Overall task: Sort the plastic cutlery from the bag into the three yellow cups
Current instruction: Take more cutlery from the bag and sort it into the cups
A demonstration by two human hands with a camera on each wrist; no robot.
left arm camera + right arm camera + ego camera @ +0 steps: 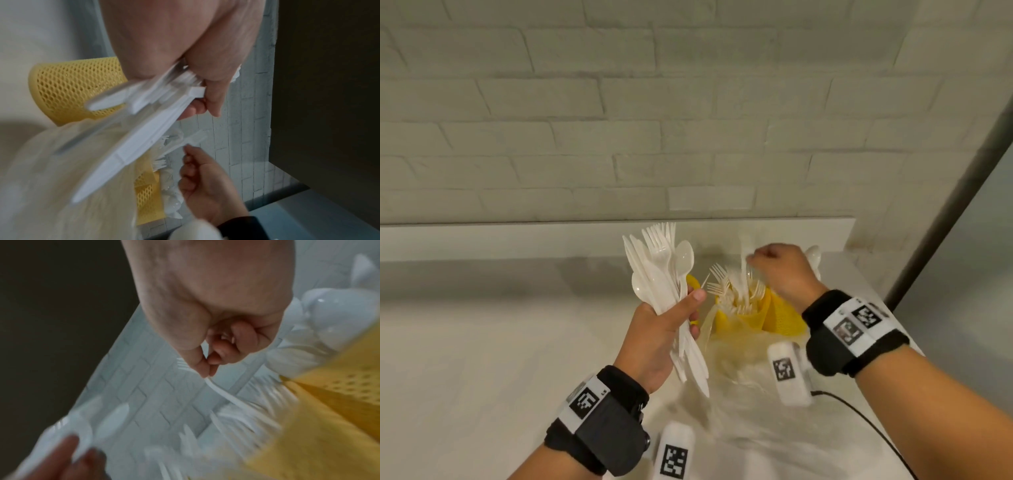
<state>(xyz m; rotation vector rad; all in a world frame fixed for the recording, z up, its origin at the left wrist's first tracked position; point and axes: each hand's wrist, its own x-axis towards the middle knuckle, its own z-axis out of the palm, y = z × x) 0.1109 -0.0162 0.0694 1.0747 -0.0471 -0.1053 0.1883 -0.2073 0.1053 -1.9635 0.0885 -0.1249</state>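
Note:
My left hand grips a thick bundle of white plastic cutlery, forks, spoons and knives mixed, heads up; the left wrist view shows the hand around the handles. My right hand pinches a single white piece, apparently a fork, between thumb and forefinger above the middle yellow cup, which is full of forks. The right yellow cup holds spoons. Only a sliver of the left yellow cup shows behind the bundle. The clear plastic bag lies crumpled before the cups.
Two white tagged blocks and a black cable lie on the white table. A raised ledge and brick wall stand behind the cups. The table ends at the right by a dark post.

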